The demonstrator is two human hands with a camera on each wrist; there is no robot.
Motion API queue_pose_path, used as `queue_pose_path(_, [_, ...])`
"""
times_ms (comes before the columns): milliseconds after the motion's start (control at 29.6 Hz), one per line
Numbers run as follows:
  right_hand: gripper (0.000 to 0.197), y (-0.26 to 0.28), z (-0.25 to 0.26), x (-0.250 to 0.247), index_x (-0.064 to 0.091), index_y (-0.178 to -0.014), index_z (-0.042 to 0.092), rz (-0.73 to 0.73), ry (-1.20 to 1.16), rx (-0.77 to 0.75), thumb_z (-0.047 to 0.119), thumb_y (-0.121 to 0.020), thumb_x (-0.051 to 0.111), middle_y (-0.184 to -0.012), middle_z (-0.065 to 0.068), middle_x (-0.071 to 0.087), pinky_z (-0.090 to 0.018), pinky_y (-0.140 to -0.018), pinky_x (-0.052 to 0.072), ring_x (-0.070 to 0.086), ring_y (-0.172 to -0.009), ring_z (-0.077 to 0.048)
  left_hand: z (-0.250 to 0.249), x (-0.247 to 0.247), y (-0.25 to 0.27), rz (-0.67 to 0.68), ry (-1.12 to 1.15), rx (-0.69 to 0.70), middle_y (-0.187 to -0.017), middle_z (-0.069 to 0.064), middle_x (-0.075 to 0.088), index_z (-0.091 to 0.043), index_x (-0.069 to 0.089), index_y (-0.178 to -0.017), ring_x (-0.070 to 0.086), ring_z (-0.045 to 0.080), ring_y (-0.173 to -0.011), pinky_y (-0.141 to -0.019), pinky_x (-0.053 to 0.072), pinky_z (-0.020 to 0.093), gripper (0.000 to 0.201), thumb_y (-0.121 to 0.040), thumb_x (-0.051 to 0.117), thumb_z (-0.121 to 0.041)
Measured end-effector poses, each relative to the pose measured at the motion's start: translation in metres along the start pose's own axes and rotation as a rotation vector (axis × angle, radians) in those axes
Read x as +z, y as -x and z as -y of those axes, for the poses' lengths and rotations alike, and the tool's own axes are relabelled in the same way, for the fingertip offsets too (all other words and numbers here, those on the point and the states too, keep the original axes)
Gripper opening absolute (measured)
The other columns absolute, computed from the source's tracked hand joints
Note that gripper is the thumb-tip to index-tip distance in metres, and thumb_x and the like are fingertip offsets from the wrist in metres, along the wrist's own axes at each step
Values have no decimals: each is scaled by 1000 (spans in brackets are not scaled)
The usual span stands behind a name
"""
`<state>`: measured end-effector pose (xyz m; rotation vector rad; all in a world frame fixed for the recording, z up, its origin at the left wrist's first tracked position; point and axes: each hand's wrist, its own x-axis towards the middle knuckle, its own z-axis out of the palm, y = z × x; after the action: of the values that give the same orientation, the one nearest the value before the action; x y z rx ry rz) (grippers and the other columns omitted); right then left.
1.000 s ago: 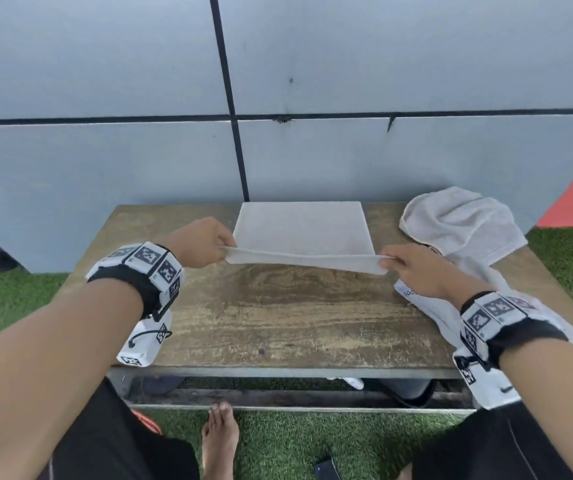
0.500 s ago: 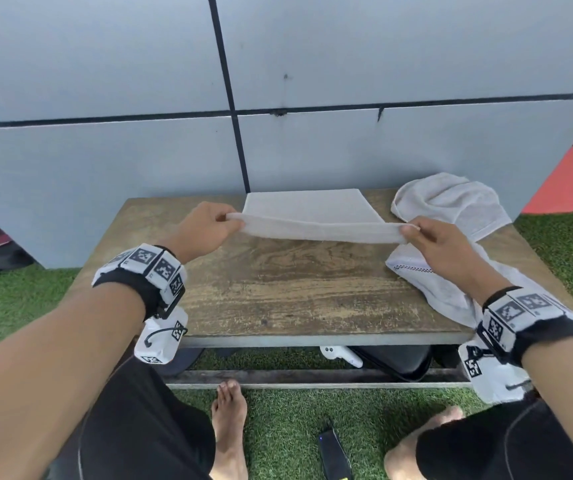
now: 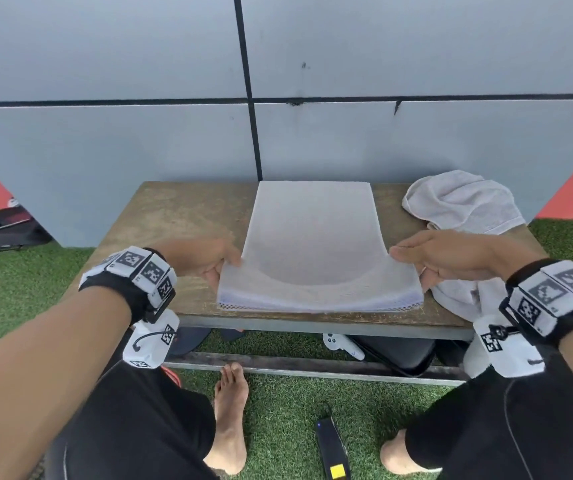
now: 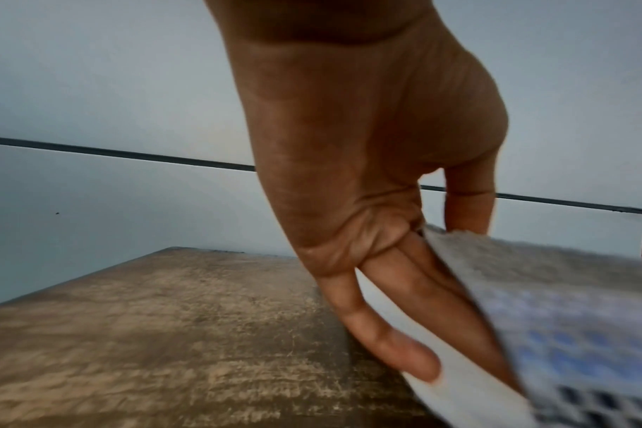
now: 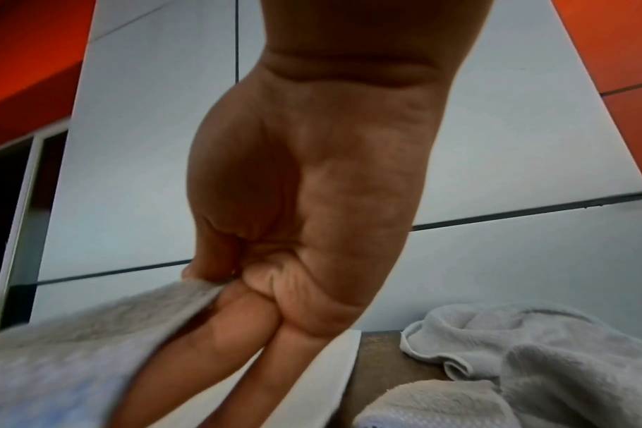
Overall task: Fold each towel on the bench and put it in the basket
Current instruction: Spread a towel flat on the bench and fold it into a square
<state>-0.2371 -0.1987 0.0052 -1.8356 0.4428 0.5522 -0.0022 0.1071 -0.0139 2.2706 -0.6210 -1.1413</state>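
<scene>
A white towel [image 3: 312, 237] lies lengthwise on the wooden bench [image 3: 181, 216], its near end lifted and sagging in the middle. My left hand [image 3: 222, 268] pinches the near left corner, thumb on top and fingers beneath, as the left wrist view shows on the towel [image 4: 532, 289]. My right hand [image 3: 413, 268] pinches the near right corner of the towel [image 5: 92, 333] the same way. A second, crumpled white towel [image 3: 461, 202] sits at the bench's right end, also in the right wrist view [image 5: 532, 347]. No basket is in view.
A grey panelled wall [image 3: 174, 133] stands right behind the bench. Under the bench lie a black bag [image 3: 399, 351] and a white controller [image 3: 344, 344]. A dark device [image 3: 333, 448] lies on the green turf between my bare feet. Another bag [image 3: 4, 230] sits far left.
Both hands have pulled the towel's held edge from the far side back toward the bench's near edge, so the towel now lies stretched out lengthwise. The crumpled towel has not moved.
</scene>
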Motion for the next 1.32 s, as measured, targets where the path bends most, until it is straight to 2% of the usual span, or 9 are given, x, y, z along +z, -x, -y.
queue_pose_path(101, [38,-2,6,0,68,-120,6,10,12,29,29,-108,40,-113,-12,75,-44,-93,55,75,-95,-32,1,-3,6,138,-22,-26,-87,13,78,3,63,-122,75,19,-69,-63,58,24,37,-102,36,-12])
queue_pose_path(270, [34,-21,0,-12,68,-120,12,-218,-32,-66,33,-106,45,-109,-5,76,-47,-91,57,74,-91,-37,14,-16,-12,-84,103,79,-106,17,75,-4,68,-118,71,37,-100,-101,50,50,31,-102,45,-16])
queue_pose_path(506, [34,-67,1,-27,66,-110,7,-500,-26,-148,35,-106,47,-99,-18,75,-50,-78,62,74,-85,-40,-1,-24,-55,-365,280,208,-102,18,68,-3,63,-105,65,27,-87,-88,55,52,22,-103,49,-20])
queue_pose_path(641, [27,-97,-4,-28,59,-92,15,-673,-85,-132,33,-107,44,-88,-16,70,-44,-67,63,74,-71,-32,-5,-19,-82,-465,276,234,-112,24,65,-11,59,-105,67,40,-98,-86,56,61,26,-99,48,-34])
queue_pose_path(776, [33,-118,-14,-34,49,-84,10,-836,94,-144,32,-107,42,-85,-14,59,-45,-69,57,63,-76,-33,-11,-13,-106,-535,135,251,-93,9,63,-19,54,-90,62,32,-87,-79,52,43,23,-100,45,-38])
queue_pose_path(911, [29,-132,-31,-30,47,-80,16,-677,426,-19,28,-106,41,-76,1,52,-33,-65,34,50,-73,-22,-7,1,-120,-461,-193,221,-100,15,67,-2,61,-107,63,33,-94,-80,48,40,31,-105,44,-27])
queue_pose_path(1114, [28,-127,-41,-11,48,-78,17,-608,590,-12,24,-104,43,-76,2,53,-34,-68,34,51,-76,-21,11,18,-111,-422,-431,236,-110,13,69,-7,62,-123,64,27,-83,-75,53,37,30,-103,45,-22])
queue_pose_path(1215, [34,-116,-41,-7,48,-72,15,-577,595,-14,28,-103,46,-74,-1,57,-35,-65,35,53,-74,-22,18,15,-104,-442,-405,252,-86,11,70,-5,67,-95,63,28,-72,-66,53,34,23,-96,50,-21])
queue_pose_path(1316, [37,-107,-39,-15,55,-78,2,-484,610,10,30,-101,49,-79,-12,64,-34,-65,38,58,-77,-29,21,11,-94,-440,-359,242,-56,6,47,-8,46,-61,43,21,-52,-50,32,28,30,-89,52,-17])
